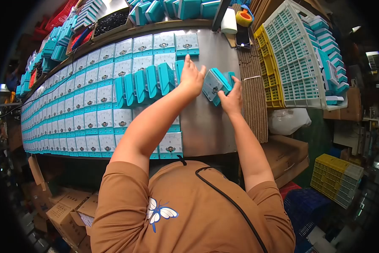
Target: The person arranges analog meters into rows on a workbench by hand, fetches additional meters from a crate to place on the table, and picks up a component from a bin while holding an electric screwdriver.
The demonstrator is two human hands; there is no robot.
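Rows of teal boxes with white dial faces [104,119] cover the left and middle of the metal table [210,126]. On top of them a line of teal boxes stands on edge [141,85]. My left hand [191,77] is at the right end of that line, its fingers apart, touching or close to the last box. Tilted teal boxes [216,86] are at my right hand [232,98], whose thumb and fingers are closed round their right side. How many boxes it holds is partly hidden.
Stacked cardboard sheets [252,92] border the table on the right, beside a yellow crate [270,69] and a white crate [297,59] with teal boxes. A shelf along the back holds more boxes and a tray of black parts [110,23]. A tape roll [244,17] lies behind.
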